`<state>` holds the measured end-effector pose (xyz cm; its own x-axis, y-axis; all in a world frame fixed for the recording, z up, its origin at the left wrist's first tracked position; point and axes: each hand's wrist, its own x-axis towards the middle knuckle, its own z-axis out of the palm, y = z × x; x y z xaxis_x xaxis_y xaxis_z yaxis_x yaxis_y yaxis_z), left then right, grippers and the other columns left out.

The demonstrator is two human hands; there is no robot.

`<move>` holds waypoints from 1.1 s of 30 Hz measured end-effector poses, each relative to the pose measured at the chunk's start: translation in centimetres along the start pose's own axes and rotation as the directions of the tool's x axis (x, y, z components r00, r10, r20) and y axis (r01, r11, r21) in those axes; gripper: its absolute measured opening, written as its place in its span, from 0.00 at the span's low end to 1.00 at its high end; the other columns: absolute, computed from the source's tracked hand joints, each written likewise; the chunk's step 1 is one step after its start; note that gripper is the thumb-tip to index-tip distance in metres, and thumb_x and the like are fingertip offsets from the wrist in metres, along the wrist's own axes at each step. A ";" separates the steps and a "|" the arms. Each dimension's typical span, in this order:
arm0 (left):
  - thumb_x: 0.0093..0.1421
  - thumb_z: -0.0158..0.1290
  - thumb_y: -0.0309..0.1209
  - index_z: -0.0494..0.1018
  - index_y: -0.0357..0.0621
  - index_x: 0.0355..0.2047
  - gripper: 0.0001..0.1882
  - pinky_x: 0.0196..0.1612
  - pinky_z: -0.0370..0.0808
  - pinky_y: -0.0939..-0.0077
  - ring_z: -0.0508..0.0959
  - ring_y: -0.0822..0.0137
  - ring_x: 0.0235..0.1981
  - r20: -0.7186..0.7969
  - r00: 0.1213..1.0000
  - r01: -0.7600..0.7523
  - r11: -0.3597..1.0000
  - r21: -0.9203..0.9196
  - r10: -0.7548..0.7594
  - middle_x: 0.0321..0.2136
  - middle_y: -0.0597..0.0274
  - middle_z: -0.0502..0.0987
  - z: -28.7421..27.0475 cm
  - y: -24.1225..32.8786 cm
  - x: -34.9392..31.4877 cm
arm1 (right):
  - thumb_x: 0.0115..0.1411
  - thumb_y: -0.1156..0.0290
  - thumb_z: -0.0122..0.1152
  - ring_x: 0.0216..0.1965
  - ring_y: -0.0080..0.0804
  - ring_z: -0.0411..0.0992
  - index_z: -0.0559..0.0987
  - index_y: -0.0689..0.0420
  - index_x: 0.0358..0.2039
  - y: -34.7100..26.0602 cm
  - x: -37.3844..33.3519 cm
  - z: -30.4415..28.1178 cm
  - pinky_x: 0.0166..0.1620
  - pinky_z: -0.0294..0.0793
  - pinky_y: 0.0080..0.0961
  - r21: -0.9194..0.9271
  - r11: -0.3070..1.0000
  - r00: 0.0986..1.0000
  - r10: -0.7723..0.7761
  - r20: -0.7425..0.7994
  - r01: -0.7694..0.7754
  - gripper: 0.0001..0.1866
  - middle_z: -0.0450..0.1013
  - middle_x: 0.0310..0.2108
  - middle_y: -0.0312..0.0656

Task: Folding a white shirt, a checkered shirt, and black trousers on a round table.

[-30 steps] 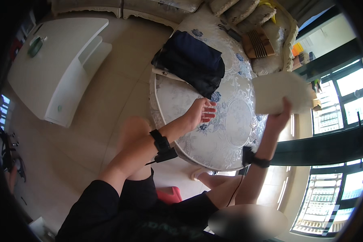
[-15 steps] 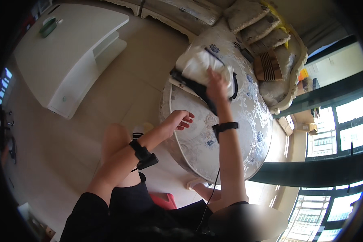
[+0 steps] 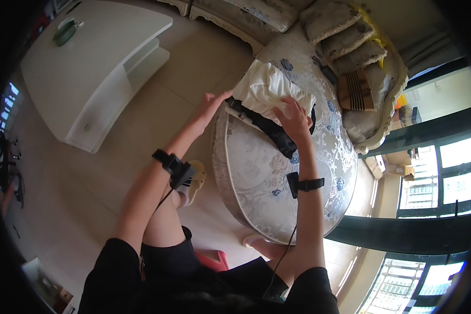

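White cloth [image 3: 267, 86], rumpled and soft like a garment, lies on the round table [image 3: 251, 172] with its flower-patterned cover. Black fabric [image 3: 276, 133] shows beneath its near side, with one end stretching toward me. My right hand [image 3: 296, 121] rests at the white cloth's near right part, fingers apart and bent down onto it. At the cloth's left corner, by the table's edge, is my left hand [image 3: 214, 105]. Its fingers are stretched out and the thumb stands away; whether the fingertips touch the fabric is hard to see.
A white low table [image 3: 97, 57] with a green bowl [image 3: 64, 33] stands at the far left. Beyond the round table is a sofa with cushions [image 3: 345, 34] and a striped brown bag [image 3: 356, 90]. A red stool [image 3: 213, 260] is by my legs. Windows line the right.
My left hand has reached forward from the table's near left edge to the cloth's left corner. My right hand has shifted slightly right and nearer. The white cloth lies more spread out.
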<state>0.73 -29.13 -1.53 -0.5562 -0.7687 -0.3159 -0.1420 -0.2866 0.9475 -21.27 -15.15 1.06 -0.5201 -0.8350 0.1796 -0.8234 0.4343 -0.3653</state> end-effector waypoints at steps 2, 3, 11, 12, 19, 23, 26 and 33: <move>0.46 0.51 0.61 0.68 0.31 0.45 0.42 0.52 0.63 0.71 0.68 0.61 0.49 0.029 0.999 -0.042 0.999 -0.009 0.043 0.46 0.48 0.70 0.3 -0.7 3.5 | 0.44 0.43 0.61 0.60 0.45 0.50 0.65 0.49 0.52 0.0 0.5 -0.2 0.57 0.46 0.52 -0.082 0.979 0.979 0.179 -0.093 -0.186 0.38 0.58 0.56 0.44; 0.46 0.51 0.61 0.68 0.31 0.45 0.42 0.52 0.63 0.71 0.68 0.61 0.49 0.036 0.998 -0.042 0.999 -0.005 0.043 0.46 0.48 0.70 0.9 -0.4 4.7 | 0.44 0.43 0.61 0.60 0.45 0.50 0.65 0.49 0.52 0.6 0.7 -0.3 0.57 0.46 0.52 -0.080 0.978 0.978 0.186 -0.097 -0.194 0.38 0.58 0.56 0.44; 0.44 0.57 0.56 0.66 0.39 0.50 0.40 0.42 0.71 0.75 0.76 0.66 0.39 0.420 0.905 -0.062 0.959 0.278 -0.064 0.42 0.55 0.74 6.6 1.5 13.0 | 0.34 0.44 0.72 0.47 0.39 0.68 0.39 0.73 0.57 12.2 2.4 2.0 0.41 0.74 0.30 0.548 0.408 0.657 0.640 0.399 -0.730 0.66 0.59 0.52 0.57; 0.44 0.58 0.55 0.66 0.39 0.50 0.40 0.42 0.71 0.75 0.76 0.66 0.40 0.401 0.905 0.021 0.957 0.288 -0.140 0.42 0.55 0.74 7.2 1.3 13.3 | 0.34 0.44 0.72 0.47 0.39 0.68 0.38 0.74 0.57 12.2 2.3 2.4 0.42 0.73 0.30 0.533 0.410 0.644 0.661 0.385 -0.740 0.68 0.58 0.52 0.58; 0.49 0.54 0.54 0.67 0.35 0.49 0.37 0.46 0.71 0.77 0.75 0.66 0.42 0.409 0.839 0.240 0.918 0.315 -0.360 0.44 0.54 0.73 7.0 0.7 15.7 | 0.28 0.37 0.70 0.53 0.47 0.62 0.30 0.71 0.58 13.1 3.5 3.1 0.52 0.64 0.38 0.496 0.388 0.610 0.659 0.440 -0.777 0.76 0.54 0.55 0.64; 0.51 0.53 0.53 0.68 0.35 0.48 0.34 0.45 0.72 0.74 0.75 0.66 0.42 0.383 0.865 0.226 0.932 0.283 -0.325 0.43 0.54 0.74 6.5 -0.2 14.9 | 0.29 0.38 0.70 0.48 0.44 0.66 0.42 0.74 0.57 16.2 2.6 6.0 0.45 0.70 0.38 0.557 0.321 0.619 0.601 0.505 -0.766 0.70 0.58 0.52 0.63; 0.49 0.56 0.53 0.68 0.42 0.50 0.34 0.48 0.67 0.73 0.72 0.68 0.46 0.381 0.861 0.202 0.914 0.351 -0.337 0.46 0.58 0.72 5.3 -1.6 12.2 | 0.33 0.40 0.69 0.37 0.38 0.71 0.49 0.75 0.55 15.8 -0.4 5.9 0.33 0.73 0.34 0.655 0.254 0.675 0.507 0.536 -0.712 0.63 0.66 0.43 0.57; 0.46 0.58 0.51 0.63 0.42 0.54 0.39 0.50 0.65 0.74 0.70 0.67 0.48 0.416 0.825 0.128 0.843 0.523 -0.383 0.49 0.59 0.70 6.0 -1.3 2.3 | 0.44 0.51 0.66 0.40 0.35 0.72 0.61 0.72 0.50 12.9 -9.6 1.4 0.39 0.74 0.28 0.689 0.054 0.663 0.335 0.670 -0.723 0.43 0.68 0.43 0.52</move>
<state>-5.29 -27.06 -3.13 -0.7447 -0.2864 -0.6028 -0.6192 -0.0406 0.7842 -26.64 -2.01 -6.62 -0.4685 -0.6342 -0.6151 0.4880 0.3946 -0.7786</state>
